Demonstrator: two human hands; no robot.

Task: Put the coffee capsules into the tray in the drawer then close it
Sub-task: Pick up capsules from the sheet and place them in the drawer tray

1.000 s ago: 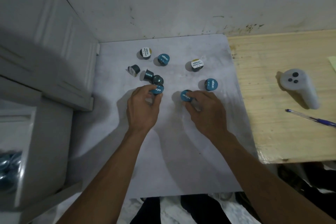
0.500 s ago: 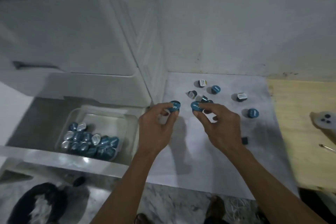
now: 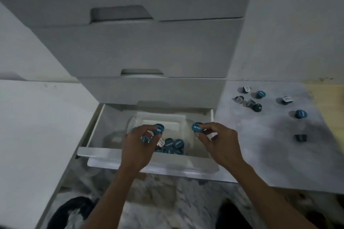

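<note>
The bottom drawer (image 3: pixel 96 151) of a white cabinet stands pulled out. Inside it is a clear plastic tray (image 3: pixel 188 135) holding several blue coffee capsules (image 3: pixel 175 145). My left hand (image 3: pixel 137 147) hovers over the tray, pinching a blue capsule (image 3: pixel 159 128) at its fingertips. My right hand (image 3: pixel 219 143) hangs over the tray's right side, fingers closed on another blue capsule (image 3: pixel 197 127). Several loose capsules (image 3: pixel 260 94) lie on the white surface to the right of the cabinet.
Two shut drawers (image 3: pixel 149 50) with notched handles sit above the open one. A white surface (image 3: pixel 270 145) extends right, with a wooden tabletop edge (image 3: pixel 327 91) beyond it. A small dark object (image 3: pixel 300 137) lies there. Marble floor (image 3: pixel 167 201) shows below the drawer.
Both hands lifted a capsule each off the white surface and carried them left, over the tray in the open drawer. The view swung left onto the cabinet.
</note>
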